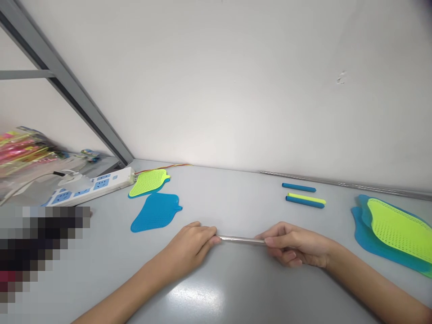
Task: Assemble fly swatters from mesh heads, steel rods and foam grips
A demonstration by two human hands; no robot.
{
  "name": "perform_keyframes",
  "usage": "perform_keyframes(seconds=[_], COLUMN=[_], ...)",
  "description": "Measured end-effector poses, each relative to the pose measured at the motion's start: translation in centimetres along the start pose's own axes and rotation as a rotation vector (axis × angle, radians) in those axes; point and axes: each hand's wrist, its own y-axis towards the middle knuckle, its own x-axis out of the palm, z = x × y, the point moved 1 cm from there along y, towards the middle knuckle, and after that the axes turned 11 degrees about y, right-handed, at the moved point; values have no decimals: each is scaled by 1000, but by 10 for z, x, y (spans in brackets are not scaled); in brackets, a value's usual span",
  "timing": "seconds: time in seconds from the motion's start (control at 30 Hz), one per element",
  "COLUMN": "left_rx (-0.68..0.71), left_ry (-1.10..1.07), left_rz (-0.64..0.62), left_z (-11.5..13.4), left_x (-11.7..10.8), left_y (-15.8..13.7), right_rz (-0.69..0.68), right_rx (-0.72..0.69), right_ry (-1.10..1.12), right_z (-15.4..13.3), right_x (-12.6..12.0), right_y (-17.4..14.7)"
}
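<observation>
A thin silvery metal rod [240,239] runs level between my two hands, low over the grey table. My left hand [195,245] is closed around its left end. At the other end my right hand [292,245] pinches it between thumb and fingers; the rod's ends are hidden inside the hands. Left of my left hand lie a blue perforated fly-swatter head [157,211] and, behind it, a yellow-green one [150,182] on top of another blue one. Beyond my right hand are blue tubes [299,187] and a yellow-green tube [307,198], lying side by side.
At the right lies a stack of blue and yellow-green swatter heads [401,229]. Thin metal rods [337,183] lie along the wall. A white power strip [101,184] with a plug, thin wires [165,168] and bagged colourful items [27,148] are at the left, near a grey metal frame [67,81].
</observation>
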Motion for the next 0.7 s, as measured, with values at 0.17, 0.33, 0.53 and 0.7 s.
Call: perform_keyframes(seconds=[0.17, 0.33, 0.53, 0.7], left_rx=[-28, -48, -95, -98], left_ry=[-103, -143, -238, -195], left_rz=[-5, -22, -80, -53], left_z=[-5, -5, -8, -15], left_x=[-5, -9, -15, -14], left_y=[-1, -3, -7, -6], right_rz=[9, 6, -8, 11], right_rx=[-13, -16, -25, -23], right_ry=[41, 61, 62, 65], right_z=[1, 1, 1, 2], right_x=[1, 0, 0, -1], right_y=[2, 3, 2, 2])
